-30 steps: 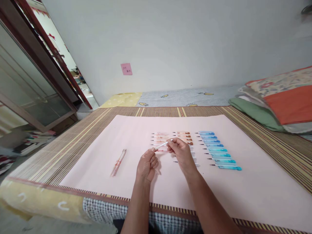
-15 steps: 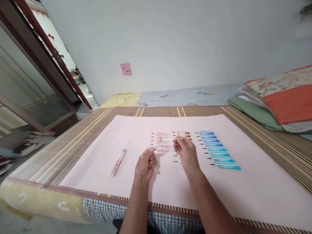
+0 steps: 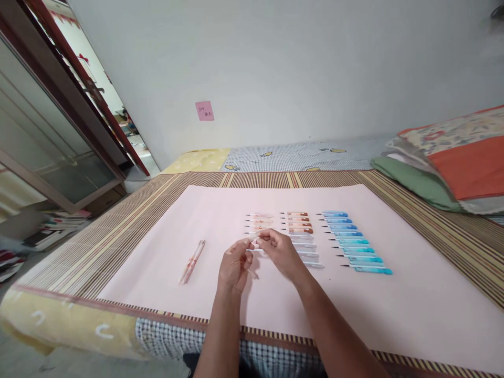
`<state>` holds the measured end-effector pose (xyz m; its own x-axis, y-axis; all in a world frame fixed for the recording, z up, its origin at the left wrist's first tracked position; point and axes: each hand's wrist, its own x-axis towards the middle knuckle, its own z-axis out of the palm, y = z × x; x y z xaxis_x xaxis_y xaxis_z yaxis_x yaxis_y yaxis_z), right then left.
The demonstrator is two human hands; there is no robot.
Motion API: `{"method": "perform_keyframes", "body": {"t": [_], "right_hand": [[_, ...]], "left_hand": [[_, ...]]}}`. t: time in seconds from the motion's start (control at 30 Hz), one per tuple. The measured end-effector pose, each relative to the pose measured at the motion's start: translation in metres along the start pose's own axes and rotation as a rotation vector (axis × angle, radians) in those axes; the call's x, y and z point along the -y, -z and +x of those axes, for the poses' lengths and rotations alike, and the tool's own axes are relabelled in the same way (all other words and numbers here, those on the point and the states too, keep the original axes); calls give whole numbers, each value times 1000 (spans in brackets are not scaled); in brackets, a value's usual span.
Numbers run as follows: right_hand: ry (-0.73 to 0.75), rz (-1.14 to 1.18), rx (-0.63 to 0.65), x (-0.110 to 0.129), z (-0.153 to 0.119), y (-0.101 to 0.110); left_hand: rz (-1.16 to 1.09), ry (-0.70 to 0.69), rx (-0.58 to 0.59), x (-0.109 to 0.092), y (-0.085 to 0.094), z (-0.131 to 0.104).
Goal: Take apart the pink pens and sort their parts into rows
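Observation:
My left hand (image 3: 235, 265) is closed around a pale pen barrel, whose lower end shows below the fingers. Pinched fingers of my right hand (image 3: 277, 249) meet it at the barrel's upper end; a small whitish piece shows between the two hands. Beyond them on the pink sheet (image 3: 157, 262) lie columns of pen parts: pale pink ones (image 3: 262, 223), brown ones (image 3: 301, 224), clear greyish ones (image 3: 309, 247) and blue to teal ones (image 3: 360, 249), with thin dark-tipped refills beside them. Two pink-patterned pens (image 3: 192, 262) rest left of my hands.
Under the sheet is a striped mat (image 3: 118, 231) over a bed. Folded bedding (image 3: 421, 184) and an orange cushion (image 3: 468, 168) are stacked at the right. A pink note (image 3: 204, 111) sticks to the wall behind; a glass-panelled door (image 3: 51, 142) stands at the left.
My right hand has moved left to meet my left hand. The thin white refill it held between its fingers is no longer visible there. The clear greyish parts have come into view.

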<state>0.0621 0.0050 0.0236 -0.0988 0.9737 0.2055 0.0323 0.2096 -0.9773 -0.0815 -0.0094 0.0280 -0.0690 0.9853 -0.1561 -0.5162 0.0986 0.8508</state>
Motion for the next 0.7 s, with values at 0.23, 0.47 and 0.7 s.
{"method": "perform_keyframes", "body": {"t": [0.23, 0.47, 0.7], "right_hand": [[90, -86, 17, -1, 2, 10], [-26, -311, -91, -19, 3, 19], [-4, -660, -48, -22, 2, 8]], "left_hand": [[64, 59, 27, 6, 0, -1], [-30, 25, -157, -4, 15, 6], [-85, 12, -194, -16, 28, 7]]}}
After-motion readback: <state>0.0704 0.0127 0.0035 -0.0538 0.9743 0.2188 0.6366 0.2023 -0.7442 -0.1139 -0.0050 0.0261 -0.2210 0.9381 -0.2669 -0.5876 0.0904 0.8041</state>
